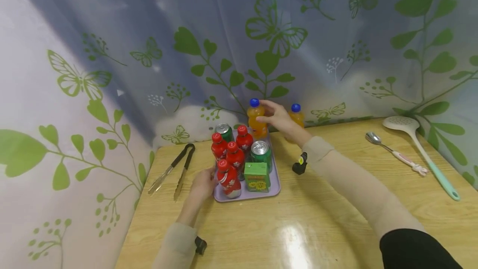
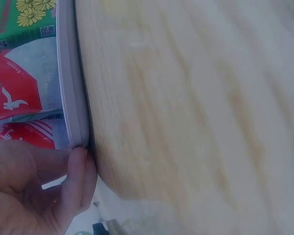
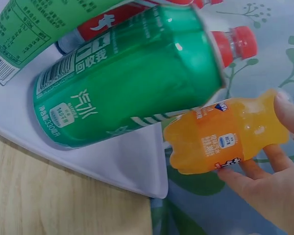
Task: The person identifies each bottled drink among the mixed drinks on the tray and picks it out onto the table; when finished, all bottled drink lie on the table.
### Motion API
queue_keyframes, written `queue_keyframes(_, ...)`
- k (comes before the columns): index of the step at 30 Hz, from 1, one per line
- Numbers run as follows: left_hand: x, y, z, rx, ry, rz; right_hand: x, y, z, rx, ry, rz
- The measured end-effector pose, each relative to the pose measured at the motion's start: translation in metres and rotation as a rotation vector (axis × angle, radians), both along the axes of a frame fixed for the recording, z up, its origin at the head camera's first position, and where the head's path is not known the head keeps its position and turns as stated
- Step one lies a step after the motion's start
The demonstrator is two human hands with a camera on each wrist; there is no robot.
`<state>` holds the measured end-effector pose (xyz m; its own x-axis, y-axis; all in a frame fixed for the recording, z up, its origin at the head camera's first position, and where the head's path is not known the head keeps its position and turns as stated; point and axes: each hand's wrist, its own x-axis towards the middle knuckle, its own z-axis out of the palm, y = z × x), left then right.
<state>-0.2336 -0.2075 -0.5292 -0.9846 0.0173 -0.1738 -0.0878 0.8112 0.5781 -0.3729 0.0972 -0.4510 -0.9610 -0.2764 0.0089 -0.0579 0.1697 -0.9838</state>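
While right grip (image 1: 278, 117) holds one orange bottle (image 1: 257, 128), left (image 1: 203, 184) pinching tray (image 1: 249, 196), four red bottles (image 1: 235, 159)

Above my grips, the head view faces forward and down; wrist views look closely at my left hand (image 1: 203, 184) and right hand (image 1: 278, 116); head and right share the orange bottle (image 1: 257, 127).

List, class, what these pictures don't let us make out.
Head: rear green drink can, lower body behind red-capped bottles.
Head: rightmost orange drink bottle, partly hidden by right arm.
Left wrist: green carton, partly cut off by frame edge.
Right wrist: held orange drink bottle, cap end cut off by right edge.
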Motion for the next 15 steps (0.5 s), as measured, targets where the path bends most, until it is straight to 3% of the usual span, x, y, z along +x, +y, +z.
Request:
queue_keyframes(8, 0.001, 0.003, 0.003, -0.010, -0.007, 0.004, 0.013, 0.013, 0.017, -0.068, -0.057, 0.023)
queue_keyframes(15, 0.000, 0.002, 0.003, 0.024, -0.026, 0.010, 0.022, 0.030, 0.027, -0.178, -0.116, 0.112)
